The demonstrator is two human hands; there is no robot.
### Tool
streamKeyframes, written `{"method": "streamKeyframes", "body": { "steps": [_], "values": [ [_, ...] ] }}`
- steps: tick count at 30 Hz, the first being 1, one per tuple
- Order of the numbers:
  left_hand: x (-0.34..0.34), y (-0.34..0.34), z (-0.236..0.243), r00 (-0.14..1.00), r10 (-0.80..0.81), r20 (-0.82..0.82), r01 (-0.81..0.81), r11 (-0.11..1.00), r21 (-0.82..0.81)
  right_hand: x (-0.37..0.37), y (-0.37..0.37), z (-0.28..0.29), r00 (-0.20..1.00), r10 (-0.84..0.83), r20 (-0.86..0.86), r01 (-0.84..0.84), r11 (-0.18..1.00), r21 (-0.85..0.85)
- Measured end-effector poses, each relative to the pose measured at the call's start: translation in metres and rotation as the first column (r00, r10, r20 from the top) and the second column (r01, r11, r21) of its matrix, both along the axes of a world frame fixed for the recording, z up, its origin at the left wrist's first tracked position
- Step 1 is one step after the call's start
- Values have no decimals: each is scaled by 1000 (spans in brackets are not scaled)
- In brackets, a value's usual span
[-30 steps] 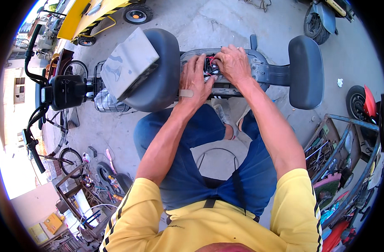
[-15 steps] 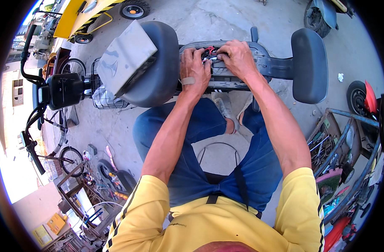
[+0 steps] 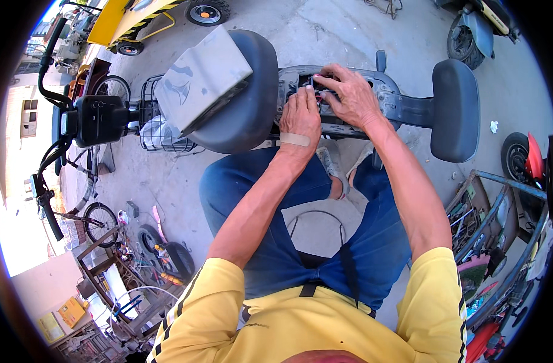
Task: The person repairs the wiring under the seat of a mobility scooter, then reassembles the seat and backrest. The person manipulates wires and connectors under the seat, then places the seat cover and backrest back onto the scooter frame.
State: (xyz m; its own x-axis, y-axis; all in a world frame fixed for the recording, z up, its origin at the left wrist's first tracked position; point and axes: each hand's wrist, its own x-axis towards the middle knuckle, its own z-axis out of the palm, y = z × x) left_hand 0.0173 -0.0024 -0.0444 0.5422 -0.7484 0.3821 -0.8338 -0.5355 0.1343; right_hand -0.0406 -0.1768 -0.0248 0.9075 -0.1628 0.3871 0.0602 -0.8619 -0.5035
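In front of me, an electric scooter stands sideways with its frame compartment (image 3: 334, 128) uncovered. Red and dark wires (image 3: 320, 97) show inside it, largely covered by my fingers. My left hand (image 3: 300, 118), with a tan plaster at the wrist, reaches in with fingers close together; its thumb and whatever it grips are hidden. From the right, my right hand (image 3: 352, 97) bends its thumb and forefinger around the wires, the fingertips near those of the left hand. A dusty grey cover panel (image 3: 201, 78) lies tilted on the black seat (image 3: 252, 97), left of my hands.
A padded backrest (image 3: 455, 112) rises at the scooter's right end. Handlebars (image 3: 61, 136) and a wire basket (image 3: 158, 136) are on the left. A metal rack of tools (image 3: 488, 218) stands right, and loose tyres (image 3: 176, 260) lie lower left. A yellow cart (image 3: 128, 24) is behind.
The scooter and surroundings sit slightly further right and lower in view. My left fingers have straightened and drawn together; my right thumb and forefinger have shifted over the wires.
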Motion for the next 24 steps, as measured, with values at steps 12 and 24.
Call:
{"method": "streamKeyframes", "body": {
  "steps": [12, 24],
  "values": [
    [-39, 17, -7, 996, 13, -89, -11, 1000, 21, 3, -5, 1, 1000, 18, -26, -14, 989, 145],
    [-19, 10, -5, 996, 44, -80, -41, 998, 39, 9, 1, -12, 992, 82, -98, -103, 966, -239]
  ]
}}
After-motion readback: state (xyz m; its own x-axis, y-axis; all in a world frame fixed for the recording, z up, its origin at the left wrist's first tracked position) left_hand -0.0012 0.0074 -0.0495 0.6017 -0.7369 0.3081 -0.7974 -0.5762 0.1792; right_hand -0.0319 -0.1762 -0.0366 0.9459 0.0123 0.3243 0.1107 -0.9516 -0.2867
